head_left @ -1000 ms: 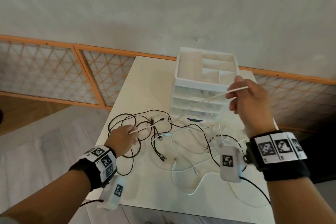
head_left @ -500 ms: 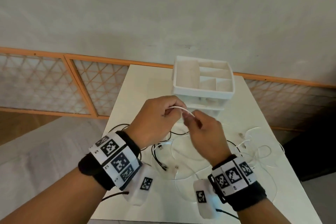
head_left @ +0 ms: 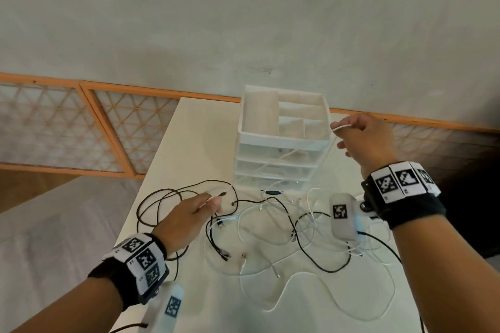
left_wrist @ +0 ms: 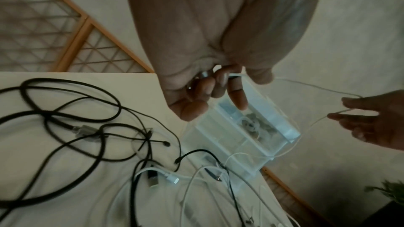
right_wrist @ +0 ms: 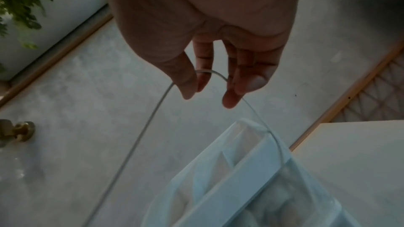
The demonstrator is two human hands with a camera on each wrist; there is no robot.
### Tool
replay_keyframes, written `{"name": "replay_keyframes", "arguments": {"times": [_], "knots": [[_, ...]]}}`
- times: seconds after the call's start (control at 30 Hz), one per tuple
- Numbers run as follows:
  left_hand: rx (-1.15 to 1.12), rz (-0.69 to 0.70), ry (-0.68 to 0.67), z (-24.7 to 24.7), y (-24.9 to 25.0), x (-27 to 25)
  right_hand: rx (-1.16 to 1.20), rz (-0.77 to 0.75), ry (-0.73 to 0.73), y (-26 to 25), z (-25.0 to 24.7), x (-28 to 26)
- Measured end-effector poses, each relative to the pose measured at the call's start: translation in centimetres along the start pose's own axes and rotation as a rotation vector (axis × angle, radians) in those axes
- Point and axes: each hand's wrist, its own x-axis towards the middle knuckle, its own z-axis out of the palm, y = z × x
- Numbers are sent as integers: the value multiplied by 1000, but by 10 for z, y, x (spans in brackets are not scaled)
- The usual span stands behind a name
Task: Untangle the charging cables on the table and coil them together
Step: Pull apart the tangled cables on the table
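Head view: the left hand [head_left: 186, 220] pinches one end of a white cable [right_wrist: 140, 137] low over the table [head_left: 189, 127]; the right hand's [head_left: 365, 140] fingers [right_wrist: 234, 82] pinch it higher up, by the drawer box [head_left: 281, 143].

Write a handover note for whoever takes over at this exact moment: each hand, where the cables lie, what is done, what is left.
Left hand: low over the table, pinching one end of a thin white cable.
Right hand: raised beside the drawer organizer, with the same cable looped over its fingers.
The cable spans between the hands.
Black cables and other white cables lie tangled on the table.
Done: nothing coiled.
Left: free this cable, untangle the rest, coil all together.
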Motion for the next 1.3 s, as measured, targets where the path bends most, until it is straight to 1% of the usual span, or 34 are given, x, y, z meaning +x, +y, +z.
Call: {"name": "replay_keyframes", "arguments": {"times": [0.07, 0.13, 0.23, 0.27, 0.3, 0.33, 0.37, 0.43, 0.47, 0.5, 0.53, 0.57, 0.63, 0.67, 0.7, 0.73, 0.77, 0.8, 0.83, 0.9, 0.97, 1.03, 1.1, 1.13, 1.17, 1.23, 1.3], "knots": [[-47, -3, 31, 2, 12, 4, -20, -35, -3, 3, -3, 14], [-72, 12, 69, 2, 22, 8, -11, -107, 25, 13, -7, 23], [-33, 31, 101, 3, 31, 12, 63, -277, 148, 23, -14, 26], [-24, 26, 116, 4, 31, 14, 75, -313, 165, 24, -14, 27], [-5, 13, 137, 5, 30, 17, 69, -295, 160, 28, -13, 29], [13, -9, 172, 6, 29, 20, 59, -206, 134, 38, -11, 35], [26, -41, 219, 6, 26, 23, 42, -51, 96, 48, -8, 39], [57, -105, 328, 6, 21, 27, 77, 305, 9, 75, -3, 44], [67, -134, 383, 4, 18, 28, 96, 412, -3, 85, -1, 46], [53, -174, 435, 2, 14, 29, 96, 456, 0, 89, -2, 47], [26, -221, 484, -1, 12, 30, 76, 449, 21, 88, -5, 50], [19, -267, 528, -4, 8, 31, 46, 399, 62, 82, -9, 54], [24, -310, 570, -8, 2, 34, 32, 206, 142, 58, -18, 60], [11, -308, 578, -9, 2, 36, 78, 91, 145, 44, -21, 59], [-15, -303, 574, -8, 1, 39, 149, -10, 111, 30, -23, 55], [-39, -301, 556, -6, 3, 40, 231, -69, 39, 20, -21, 48], [-56, -293, 524, -2, 6, 41, 330, -89, -53, 11, -18, 40], [-60, -282, 470, 2, 12, 41, 421, -78, -141, 4, -13, 32], [-48, -256, 407, 6, 21, 41, 470, -67, -200, -1, -8, 25], [-16, -162, 303, 11, 46, 38, 444, -86, -262, -14, 1, 12], [-59, -45, 222, 17, 82, 36, 446, -164, -328, -28, 5, -2], [-182, 65, 175, 32, 121, 39, 450, -292, -389, -47, 5, -17], [-187, 112, 157, 53, 144, 52, 454, -376, -433, -65, 1, -25], [-146, 109, 139, 65, 147, 61, 467, -394, -423, -71, -2, -23], [-60, 72, 111, 76, 145, 69, 489, -400, -385, -76, -6, -20], [188, -68, 38, 87, 125, 78, 538, -373, -242, -74, -19, -9], [366, -165, 5, 84, 95, 76, 532, -320, -73, -55, -34, 3]]}}
